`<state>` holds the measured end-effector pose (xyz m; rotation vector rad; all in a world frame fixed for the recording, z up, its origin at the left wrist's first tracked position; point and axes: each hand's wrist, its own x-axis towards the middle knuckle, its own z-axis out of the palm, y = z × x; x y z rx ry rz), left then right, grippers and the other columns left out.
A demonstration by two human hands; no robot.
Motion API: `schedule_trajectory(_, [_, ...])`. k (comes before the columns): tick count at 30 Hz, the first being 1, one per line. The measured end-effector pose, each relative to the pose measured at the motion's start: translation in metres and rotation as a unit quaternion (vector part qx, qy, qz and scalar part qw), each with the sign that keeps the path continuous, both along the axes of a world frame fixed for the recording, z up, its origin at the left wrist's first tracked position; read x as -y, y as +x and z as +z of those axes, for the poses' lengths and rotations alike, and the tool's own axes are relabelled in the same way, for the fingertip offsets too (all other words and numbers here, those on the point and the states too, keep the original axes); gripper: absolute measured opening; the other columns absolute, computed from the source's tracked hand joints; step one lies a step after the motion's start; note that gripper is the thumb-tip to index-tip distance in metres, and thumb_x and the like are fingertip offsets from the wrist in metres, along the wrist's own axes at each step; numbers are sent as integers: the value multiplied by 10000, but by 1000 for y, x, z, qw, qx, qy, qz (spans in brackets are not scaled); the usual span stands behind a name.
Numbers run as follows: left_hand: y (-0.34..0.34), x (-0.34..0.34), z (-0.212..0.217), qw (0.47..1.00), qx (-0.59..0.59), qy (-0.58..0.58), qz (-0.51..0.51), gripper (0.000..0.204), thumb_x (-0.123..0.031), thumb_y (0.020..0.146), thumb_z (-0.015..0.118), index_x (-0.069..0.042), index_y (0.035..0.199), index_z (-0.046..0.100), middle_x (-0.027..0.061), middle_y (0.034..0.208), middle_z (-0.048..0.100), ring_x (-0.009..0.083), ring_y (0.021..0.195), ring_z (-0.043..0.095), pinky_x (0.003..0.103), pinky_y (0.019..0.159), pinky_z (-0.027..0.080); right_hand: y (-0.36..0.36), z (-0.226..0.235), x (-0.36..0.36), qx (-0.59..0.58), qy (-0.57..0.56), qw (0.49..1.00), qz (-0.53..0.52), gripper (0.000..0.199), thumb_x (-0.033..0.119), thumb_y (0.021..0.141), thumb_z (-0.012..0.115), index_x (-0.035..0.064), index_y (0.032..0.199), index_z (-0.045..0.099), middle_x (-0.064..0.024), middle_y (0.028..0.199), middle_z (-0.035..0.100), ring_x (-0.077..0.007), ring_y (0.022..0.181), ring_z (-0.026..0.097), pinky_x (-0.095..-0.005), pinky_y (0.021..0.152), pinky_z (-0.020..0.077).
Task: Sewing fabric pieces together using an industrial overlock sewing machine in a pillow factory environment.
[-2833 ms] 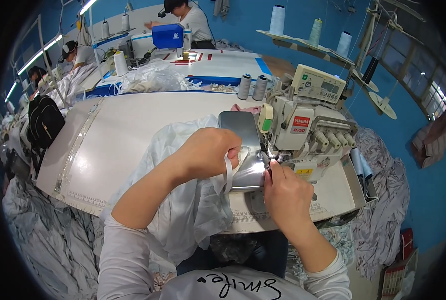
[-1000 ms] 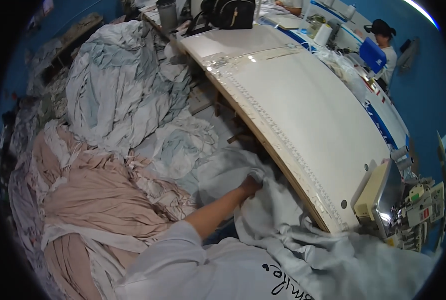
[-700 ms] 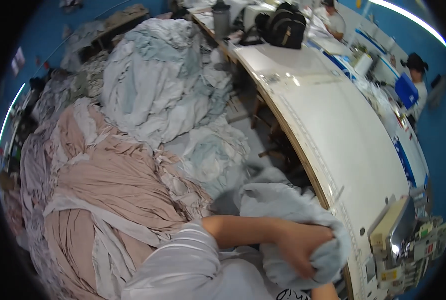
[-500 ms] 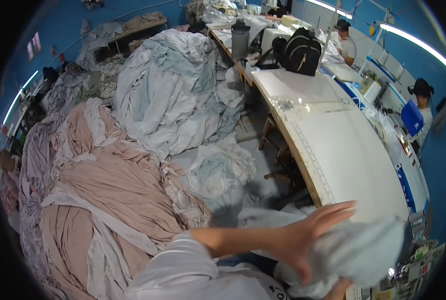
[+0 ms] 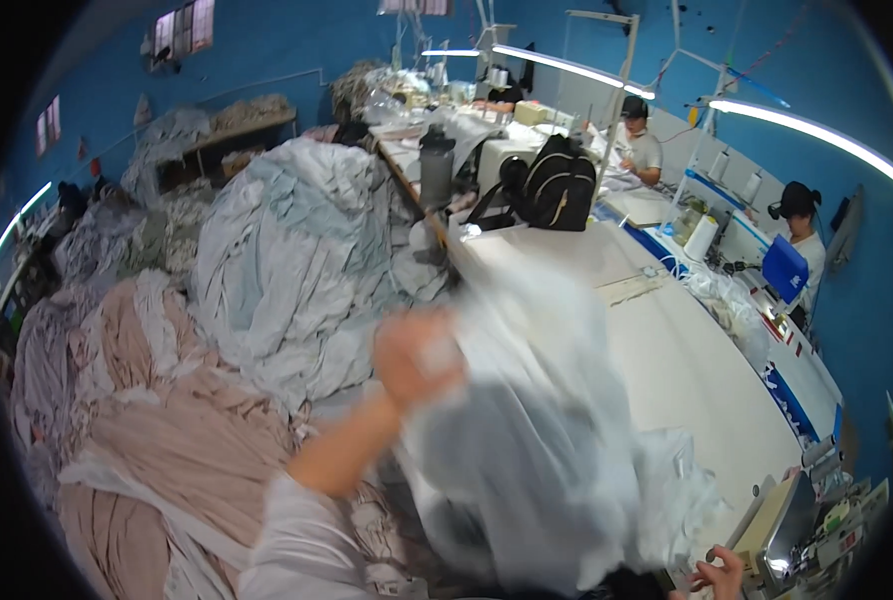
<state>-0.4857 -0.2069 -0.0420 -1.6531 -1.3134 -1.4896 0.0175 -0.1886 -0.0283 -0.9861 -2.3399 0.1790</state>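
Note:
A pale grey-white piece of fabric (image 5: 537,430), blurred by motion, is spread in the air in front of me and over the near part of the white table. My left hand (image 5: 419,360) is a closed fist at the fabric's upper left edge, gripping it. At the lower right, beside a sewing machine (image 5: 782,530), part of my right hand (image 5: 719,575) shows. Its fingers are loosely curled and apart, with no cloth visible between them; the rest of this hand lies outside the picture.
The long white table (image 5: 707,350) carries a black backpack (image 5: 559,185) and a grey bottle (image 5: 436,168). Heaps of pale blue-white cloth (image 5: 287,250) and pinkish cloth (image 5: 177,450) lie to the left. Two people (image 5: 642,145) sit at machines beyond the table.
My left hand has swung up and leftward, lifting and spreading the bunched fabric. The right hand now shows apart from the cloth, by the machine. The view has tilted upward.

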Motion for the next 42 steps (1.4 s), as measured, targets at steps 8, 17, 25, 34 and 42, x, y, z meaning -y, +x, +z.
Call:
schedule_trajectory(8, [-255,54,345,656,-5,301,692,619,-333,772,676,-122,1294,419,98,1332,445,352,1225,424,524,979,326,-28,4,-21,-78,-123,987,66,242,-30,750,675,11,983,623,-132,1063,613,-161,704,573,-246,591,465])
schedule_trajectory(17, [-285,50,-6,762,118,-24,637,665,-213,762,628,2,1336,372,215,1388,386,368,1281,365,476,1047,289,-42,0,-55,-72,-170,982,50,158,-21,800,644,34,947,662,-91,963,638,-147,731,565,-232,596,441])
schedule_trajectory(25, [-133,129,-414,591,264,-631,428,592,-280,748,602,118,1173,494,281,1212,520,386,1097,535,461,1019,354,-73,-32,-86,-11,-122,985,120,311,13,693,716,24,979,594,-90,842,617,-211,678,587,-274,630,471])
schedule_trajectory(34, [-16,146,-582,617,219,-699,290,553,-350,791,578,-37,1243,522,230,1138,596,353,1072,552,460,936,421,-207,-51,-151,182,-36,956,228,832,246,666,734,28,1376,359,-194,1443,304,-376,1353,254,-443,1109,202])
schedule_trajectory(42, [23,114,-592,555,406,-671,277,590,-255,733,688,12,1222,492,253,1201,533,378,1133,493,433,958,403,-301,-84,-194,244,22,945,216,795,234,680,632,75,1403,342,-146,1474,285,-329,1383,217,-459,1134,137])
